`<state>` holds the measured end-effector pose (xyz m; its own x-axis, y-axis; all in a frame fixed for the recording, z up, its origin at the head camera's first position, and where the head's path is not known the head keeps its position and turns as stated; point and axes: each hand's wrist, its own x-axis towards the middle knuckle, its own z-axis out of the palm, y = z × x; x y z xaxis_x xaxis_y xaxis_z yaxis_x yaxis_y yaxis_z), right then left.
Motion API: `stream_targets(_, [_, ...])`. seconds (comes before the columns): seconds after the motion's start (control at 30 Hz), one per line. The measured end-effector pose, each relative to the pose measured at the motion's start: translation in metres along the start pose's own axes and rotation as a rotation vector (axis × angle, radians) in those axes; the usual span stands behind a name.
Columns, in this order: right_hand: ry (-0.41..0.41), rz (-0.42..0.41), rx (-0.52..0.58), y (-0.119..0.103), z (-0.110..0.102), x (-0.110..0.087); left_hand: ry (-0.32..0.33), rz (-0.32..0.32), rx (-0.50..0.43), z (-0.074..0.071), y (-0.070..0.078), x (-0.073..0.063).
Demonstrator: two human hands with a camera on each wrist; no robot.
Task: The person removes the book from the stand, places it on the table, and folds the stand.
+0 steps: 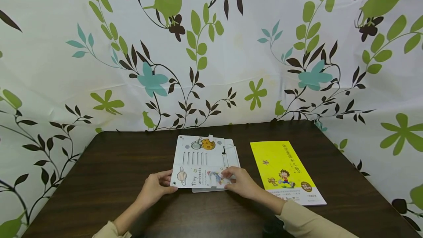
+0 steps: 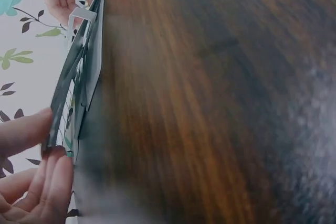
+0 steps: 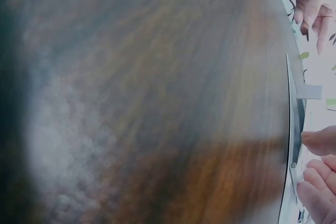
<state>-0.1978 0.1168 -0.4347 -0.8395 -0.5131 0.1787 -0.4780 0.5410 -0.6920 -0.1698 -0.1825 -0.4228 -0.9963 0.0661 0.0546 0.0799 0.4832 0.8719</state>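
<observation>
A white folding book stand [image 1: 195, 159], printed with planets, an astronaut and the words "Tiny universe", sits low over the table in the head view. My left hand [image 1: 153, 188] pinches its lower left corner, thumb beneath the front edge and fingers behind. At the right end of the printed front panel, my right hand [image 1: 242, 183] grips with thumb and bent fingers. Behind that panel a second white plate [image 1: 232, 150] shows along the right side. Edge-on in the left wrist view, the front panel [image 2: 65, 85] tilts away from the plate behind it. A small white clip [image 3: 310, 92] juts from the stand.
Right of the stand lies a yellow children's book [image 1: 281, 164] with a cartoon child on its cover. The dark brown wooden table [image 1: 125, 157] ends at a wall cloth [image 1: 231, 65] patterned with leaves and birds.
</observation>
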Motion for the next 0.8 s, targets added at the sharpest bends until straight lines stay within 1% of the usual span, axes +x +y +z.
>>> stream_targets(0.13, [0.002,-0.015,-0.022,0.000,0.000,0.001,-0.015,-0.009,0.053,0.003,-0.005,-0.001])
stream_targets(0.23, [0.001,-0.016,-0.039,0.000,0.001,0.001,-0.022,-0.008,0.075,0.004,-0.007,-0.002])
stream_targets(0.4, [-0.007,-0.010,-0.059,0.001,0.000,0.002,-0.013,-0.029,0.095,0.005,-0.008,-0.001])
stream_targets(0.5, [-0.023,-0.008,-0.041,0.000,-0.001,0.002,-0.010,-0.035,0.095,0.005,-0.008,-0.001])
stream_targets(0.6, [-0.030,0.014,0.005,-0.001,-0.005,0.002,-0.018,-0.038,0.089,0.004,-0.009,-0.002])
stream_targets(0.67, [-0.006,0.026,0.036,-0.001,-0.010,0.002,-0.029,-0.034,0.084,0.003,-0.010,-0.002])
stream_targets(0.8, [0.096,0.029,0.046,0.003,-0.019,0.003,-0.056,-0.019,0.071,0.001,-0.013,-0.001])
